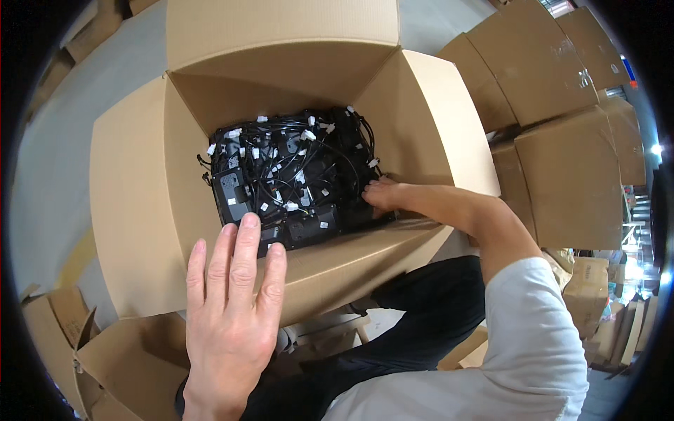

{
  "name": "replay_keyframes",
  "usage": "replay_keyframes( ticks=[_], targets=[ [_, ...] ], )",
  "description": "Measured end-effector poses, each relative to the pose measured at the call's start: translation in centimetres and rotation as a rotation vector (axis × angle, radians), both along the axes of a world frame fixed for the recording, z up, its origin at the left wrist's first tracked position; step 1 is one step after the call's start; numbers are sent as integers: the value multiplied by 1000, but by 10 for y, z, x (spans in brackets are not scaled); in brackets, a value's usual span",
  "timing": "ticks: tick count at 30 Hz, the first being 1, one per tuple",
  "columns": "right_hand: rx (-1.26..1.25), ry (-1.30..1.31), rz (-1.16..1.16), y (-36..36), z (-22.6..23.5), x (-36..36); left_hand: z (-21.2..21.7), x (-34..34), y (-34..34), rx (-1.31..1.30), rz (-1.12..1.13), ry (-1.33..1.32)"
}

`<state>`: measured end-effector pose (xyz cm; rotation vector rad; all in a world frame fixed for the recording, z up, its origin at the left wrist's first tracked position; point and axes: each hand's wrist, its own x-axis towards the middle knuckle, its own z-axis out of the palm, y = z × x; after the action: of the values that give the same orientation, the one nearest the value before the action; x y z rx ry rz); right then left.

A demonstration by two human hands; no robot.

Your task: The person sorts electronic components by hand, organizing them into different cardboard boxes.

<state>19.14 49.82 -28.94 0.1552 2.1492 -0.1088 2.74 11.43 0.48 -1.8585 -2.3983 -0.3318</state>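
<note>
Open cardboard box (133, 210): top fully clear, all four flaps folded out. Floor of box packed with black modules and tangled cables (291, 175); bare strip along far wall only. Right hand (382, 193) occupies right inner side, left hand (232, 309) spread over the near wall. Stacked cartons (562, 147) close off right flank, possibly touching the flap.

Even, fairly bright indoor light; a glaring lamp (656, 149) at right. Fisheye bending curves the edges, black vignette at corners. The box interior (210, 98) sits in shadow.
</note>
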Motion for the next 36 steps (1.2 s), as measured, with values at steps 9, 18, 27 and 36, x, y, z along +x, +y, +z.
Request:
replay_keyframes(
  ticks=[9, 18, 27, 36],
  targets=[
    [-138, -389, -58, 30, -28, -23, -7, 2, -20, -28, 12, -43],
    [-301, -340, -127, 39, 14, -49, -8, -7, -24, -118, 44, -80],
    [-269, -366, 38, 30, -10, -42, -3, -11, -8, -111, 33, -139],
    [-213, -428, -59, 31, -14, -40, -2, 1, -19, -123, 37, -143]
  ],
)
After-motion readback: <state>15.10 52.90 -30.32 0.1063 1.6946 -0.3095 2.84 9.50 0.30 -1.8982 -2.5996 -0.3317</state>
